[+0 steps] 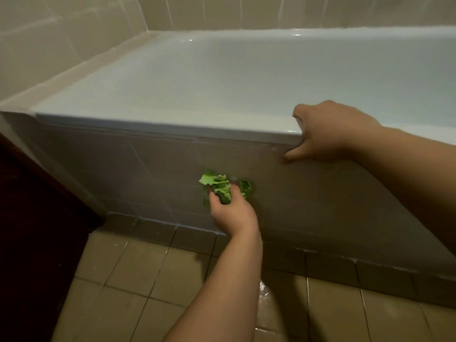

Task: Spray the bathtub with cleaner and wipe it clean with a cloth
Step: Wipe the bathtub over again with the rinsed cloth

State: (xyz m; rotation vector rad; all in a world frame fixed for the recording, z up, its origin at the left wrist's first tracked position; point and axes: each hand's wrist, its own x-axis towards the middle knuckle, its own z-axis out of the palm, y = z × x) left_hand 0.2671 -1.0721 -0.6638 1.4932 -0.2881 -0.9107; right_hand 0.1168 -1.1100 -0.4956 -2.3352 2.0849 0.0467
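The white bathtub fills the upper half of the view, and its tiled front panel faces me. My left hand is shut on a crumpled green cloth and presses it against the front panel, about midway down. My right hand grips the tub's front rim, with the fingers over the top edge and the thumb on the panel below. No spray bottle is in view.
Beige wall tiles rise behind and to the left of the tub. The floor is brown tile, with a wet shiny patch near the tub's base. A dark wooden piece of furniture stands at the left.
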